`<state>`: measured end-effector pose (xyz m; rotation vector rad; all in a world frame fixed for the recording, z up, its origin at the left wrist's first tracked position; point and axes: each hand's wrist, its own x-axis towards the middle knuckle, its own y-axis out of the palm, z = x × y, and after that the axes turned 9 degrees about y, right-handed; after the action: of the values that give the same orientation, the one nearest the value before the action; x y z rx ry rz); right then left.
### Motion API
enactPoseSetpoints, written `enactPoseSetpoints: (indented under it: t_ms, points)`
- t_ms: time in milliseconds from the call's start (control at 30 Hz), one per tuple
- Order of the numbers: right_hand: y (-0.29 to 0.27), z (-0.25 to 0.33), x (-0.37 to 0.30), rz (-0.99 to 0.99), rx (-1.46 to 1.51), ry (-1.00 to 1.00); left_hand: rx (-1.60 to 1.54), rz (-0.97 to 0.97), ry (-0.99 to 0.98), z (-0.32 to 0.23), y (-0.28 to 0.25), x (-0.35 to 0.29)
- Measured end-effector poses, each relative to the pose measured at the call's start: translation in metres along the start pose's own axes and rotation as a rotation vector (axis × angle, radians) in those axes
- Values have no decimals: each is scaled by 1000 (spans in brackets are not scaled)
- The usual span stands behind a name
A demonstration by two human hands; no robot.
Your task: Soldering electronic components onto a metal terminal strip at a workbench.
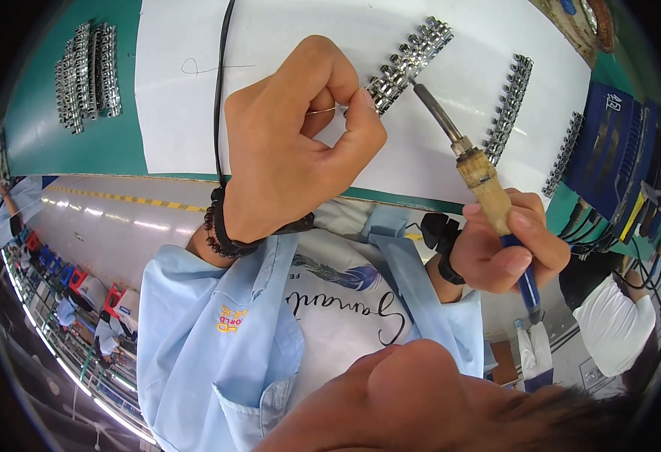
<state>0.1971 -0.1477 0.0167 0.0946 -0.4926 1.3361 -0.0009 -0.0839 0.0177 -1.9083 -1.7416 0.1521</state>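
My left hand (293,143) is closed in a pinch, with a thin silvery solder wire (321,111) running between its thumb and fingers. Its fingertips meet the near end of a strip of small shiny metal parts (415,62) on white paper; whether they also grip the strip is hidden. Wrapped around the handle of a soldering iron (485,184) is my right hand (515,245). The iron's dark tip points up and left, at the strip's right side about midway along. Whether the tip touches the strip, I cannot tell.
Two more metal strips, a middle one (509,109) and a right one (564,154), lie on the paper (180,113). Several strips (88,75) sit together on the green mat (37,151). A black cable (220,90) crosses the paper; a blue device (605,143) stands at right.
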Motion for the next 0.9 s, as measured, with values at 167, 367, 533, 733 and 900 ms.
enactPoseSetpoints:
  t_ms: [167, 367, 533, 733, 900]
  points:
    - [6, 4, -2, -86, 74, 152, 10, 8, 26, 2, 1, 3]
    - [5, 0, 5, -51, 53, 130, -2, 24, -1, 2, 4, 6]
    - [7, 0, 9, -34, 31, 144, -1, 23, -2, 5, 4, 7]
    - [5, 1, 10, -6, 3, 119, -8, 32, -15, 2, 4, 6]
    - [0, 2, 7, 13, -7, 106, 11, 41, -22, -2, 5, 2]
